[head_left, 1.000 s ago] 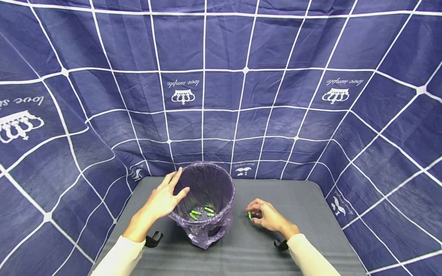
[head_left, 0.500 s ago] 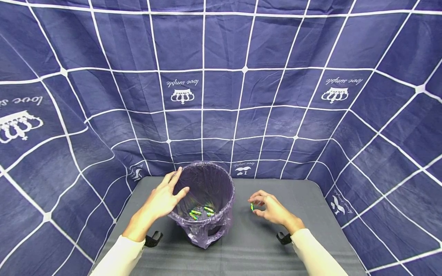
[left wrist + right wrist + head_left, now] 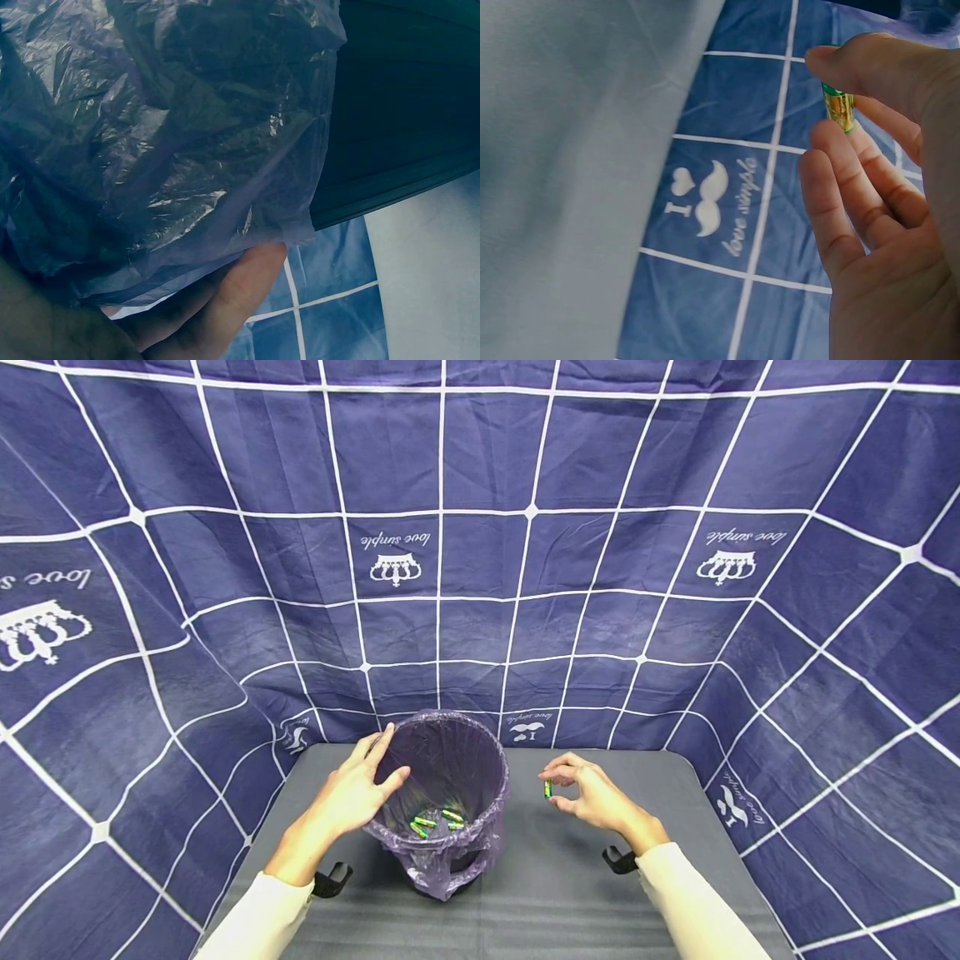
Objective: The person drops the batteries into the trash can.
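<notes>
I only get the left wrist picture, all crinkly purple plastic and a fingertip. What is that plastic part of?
Observer: It lines a small bin on a grey table; the left hand rests on its rim.
Visitor: Anything inside?
Observer: A few green batteries lie at the bottom.
Visitor: And the other hand?
Observer: The right hand pinches one more green battery in the air, to the right of the bin, apart from it.

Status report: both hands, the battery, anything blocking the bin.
Left hand resting on bin rim, fingers straight. Right hand pinching battery, held above table right of bin. Batteries already inside. Path to opening looks clear.
</notes>
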Available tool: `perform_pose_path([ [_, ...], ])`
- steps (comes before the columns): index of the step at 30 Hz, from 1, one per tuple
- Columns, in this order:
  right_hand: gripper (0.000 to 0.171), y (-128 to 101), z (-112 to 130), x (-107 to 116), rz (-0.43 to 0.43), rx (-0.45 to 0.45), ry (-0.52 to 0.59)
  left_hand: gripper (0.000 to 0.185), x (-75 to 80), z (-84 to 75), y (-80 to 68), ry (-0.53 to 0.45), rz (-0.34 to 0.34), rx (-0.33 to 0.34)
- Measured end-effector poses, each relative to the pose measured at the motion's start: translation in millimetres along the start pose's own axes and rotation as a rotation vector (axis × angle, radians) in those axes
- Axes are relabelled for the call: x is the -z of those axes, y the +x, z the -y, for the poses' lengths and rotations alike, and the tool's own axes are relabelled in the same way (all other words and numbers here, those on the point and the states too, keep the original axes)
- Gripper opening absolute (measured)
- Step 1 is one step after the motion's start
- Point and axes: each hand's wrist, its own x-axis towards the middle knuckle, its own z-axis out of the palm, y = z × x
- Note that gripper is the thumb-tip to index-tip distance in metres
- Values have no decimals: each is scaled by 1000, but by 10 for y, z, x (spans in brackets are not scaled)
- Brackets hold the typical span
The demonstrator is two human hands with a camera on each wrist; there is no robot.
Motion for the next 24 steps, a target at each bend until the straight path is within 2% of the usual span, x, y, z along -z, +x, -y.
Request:
perform_pose_path([
  [11, 40, 124, 145, 192, -41, 69, -61, 90, -8, 10, 11, 2, 5, 3],
  [18, 40, 244, 288, 313, -39, 80, -45, 89, -2, 4, 1, 2, 4, 1],
  [24, 40, 342, 378, 415, -62, 129, -65, 89, -3, 6, 3, 3, 2, -4],
])
